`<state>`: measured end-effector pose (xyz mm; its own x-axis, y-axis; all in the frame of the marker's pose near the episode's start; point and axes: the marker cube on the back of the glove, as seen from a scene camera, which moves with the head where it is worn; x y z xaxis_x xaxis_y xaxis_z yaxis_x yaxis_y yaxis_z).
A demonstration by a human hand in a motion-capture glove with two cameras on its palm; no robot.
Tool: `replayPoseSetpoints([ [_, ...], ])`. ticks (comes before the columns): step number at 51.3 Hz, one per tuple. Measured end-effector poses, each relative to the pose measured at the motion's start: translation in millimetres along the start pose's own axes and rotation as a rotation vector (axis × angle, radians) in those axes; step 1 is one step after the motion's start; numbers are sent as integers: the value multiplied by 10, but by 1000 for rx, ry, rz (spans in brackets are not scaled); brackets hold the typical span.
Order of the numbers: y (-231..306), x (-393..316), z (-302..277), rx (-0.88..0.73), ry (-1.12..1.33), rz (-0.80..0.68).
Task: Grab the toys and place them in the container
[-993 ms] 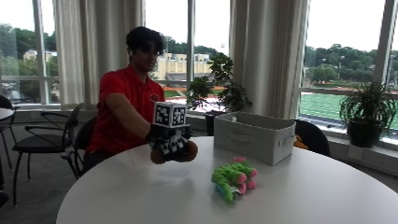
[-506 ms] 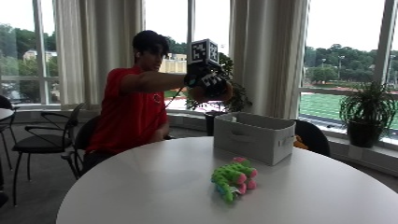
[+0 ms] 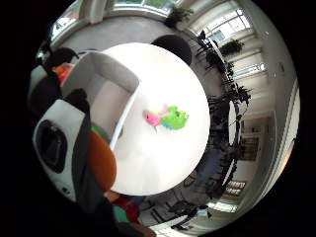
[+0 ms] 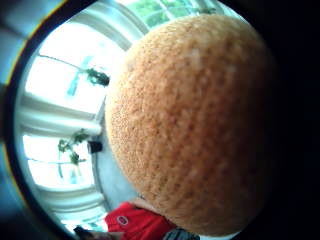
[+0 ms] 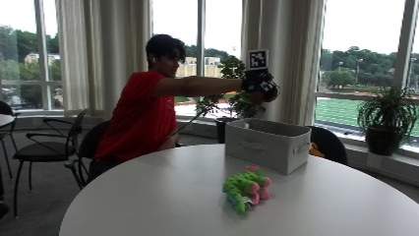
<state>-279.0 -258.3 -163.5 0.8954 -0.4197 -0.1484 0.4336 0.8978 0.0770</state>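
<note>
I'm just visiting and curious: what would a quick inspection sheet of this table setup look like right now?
Surface: round white table, mostly bare.
Job's things: grey container stands open near the table's far edge; orange toy held against the palm, up above the container; green and pink toy lies on the table in front of the container.
Clutter: nothing seen.
Grip: gloved right hand raised over the container, holding the orange toy.
Cables: left out of this sheet.
Surroundings: windows, curtains, potted plants, black chairs.
</note>
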Motion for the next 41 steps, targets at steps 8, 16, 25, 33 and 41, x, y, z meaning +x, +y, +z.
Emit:
replayPoseSetpoints([
  [8,-104,-209,219,-40,-20,5],
  [16,-47,-246,264,-97,-4,37],
  [25,49,-98,245,-225,139,126],
  [33,220,231,101,-137,-110,-17],
  [41,319,420,172,-128,123,168],
])
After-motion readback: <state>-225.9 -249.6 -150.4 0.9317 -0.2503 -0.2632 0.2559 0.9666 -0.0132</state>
